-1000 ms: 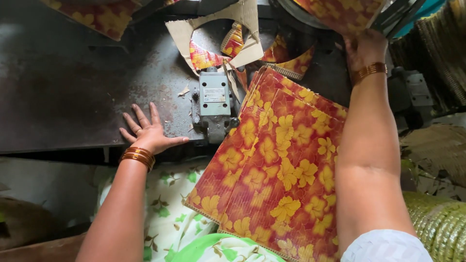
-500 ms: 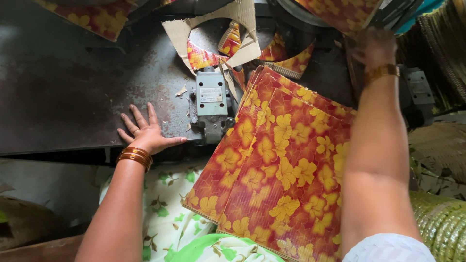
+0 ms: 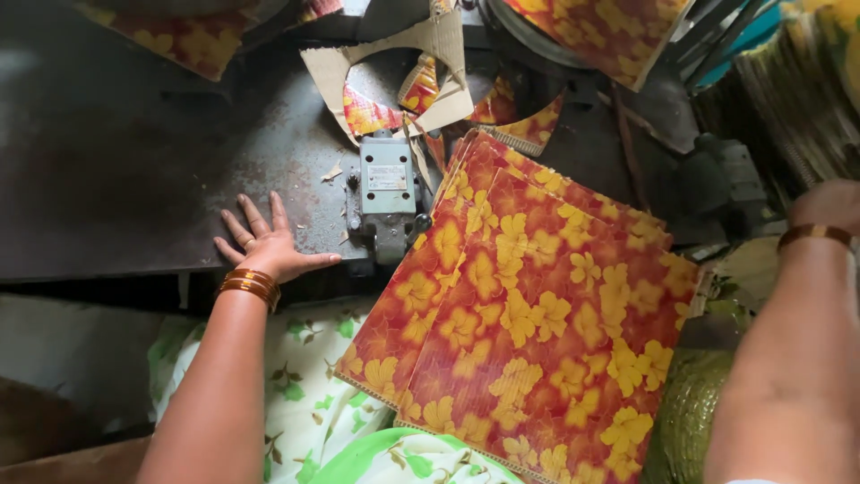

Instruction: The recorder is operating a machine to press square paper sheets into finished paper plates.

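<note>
Left hand [image 3: 267,244] flat on dark metal table [image 3: 125,170], palm down, fingers spread, holding nothing; bangles [image 3: 250,285] on wrist. Right hand [image 3: 829,204] at right frame edge, mostly cut off; cannot tell how open or whether holding anything. Bangle [image 3: 813,234] on that wrist too. Stack of red sheets with yellow flowers [image 3: 528,314] lying tilted between both arms, top corner just beside small grey metal block [image 3: 387,184] bolted to table, lower edge over lap. Neither hand touching stack. Cut cardboard scrap with round hole [image 3: 394,67] behind block, patterned offcuts near it. More patterned sheets top right [image 3: 609,31] and top left [image 3: 179,40].
</note>
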